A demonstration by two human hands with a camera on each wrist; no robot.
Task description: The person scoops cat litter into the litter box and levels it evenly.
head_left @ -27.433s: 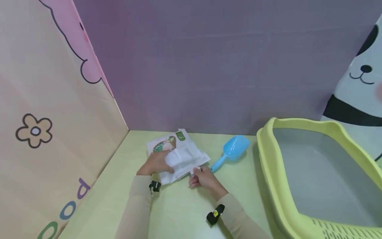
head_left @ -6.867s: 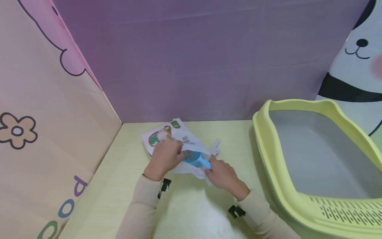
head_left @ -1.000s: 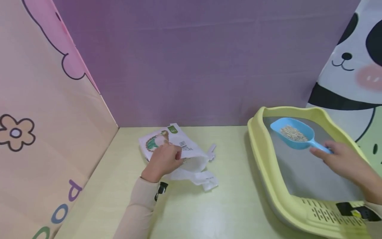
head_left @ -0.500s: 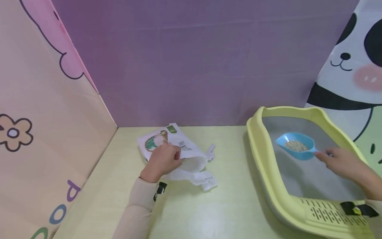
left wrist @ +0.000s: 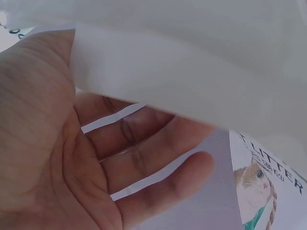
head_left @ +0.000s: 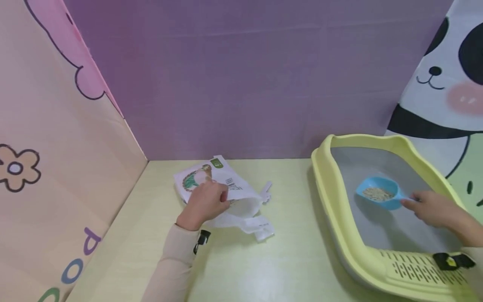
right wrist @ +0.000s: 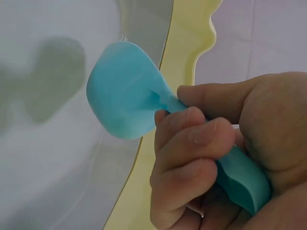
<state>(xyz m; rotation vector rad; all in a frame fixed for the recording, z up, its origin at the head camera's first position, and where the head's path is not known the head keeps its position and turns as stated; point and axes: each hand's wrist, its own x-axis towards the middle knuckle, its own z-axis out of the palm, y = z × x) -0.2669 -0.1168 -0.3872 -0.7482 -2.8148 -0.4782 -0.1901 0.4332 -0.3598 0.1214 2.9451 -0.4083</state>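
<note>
My right hand (head_left: 434, 207) grips the handle of a blue litter scoop (right wrist: 122, 91), its fingers curled round it in the right wrist view. Pale pellets lie in the scoop's bowl, which hangs over the yellow-rimmed litter box (head_left: 324, 184). Some thin bits show at the scoop's lip in the right wrist view. At the torn mouth of a white cat litter bag (head_left: 241, 184), my left hand (head_left: 205, 203) holds the bag's upper edge. The left wrist view has the white film covering the thumb, while the other fingers lie half bent beneath it.
Torn strips of the bag (head_left: 260, 228) and a small white scrap (head_left: 266, 193) lie on the pale table (head_left: 294, 260). A purple backdrop (head_left: 226, 84) stands behind, with a printed panel (head_left: 49, 126) at the left. The box's slotted step (head_left: 411, 264) lies under the right wrist.
Lately the right hand has lowered the scoop of pellets a little within the box; the left hand stays put. Long before, the scoop lay on the table, and the bag was later torn.
</note>
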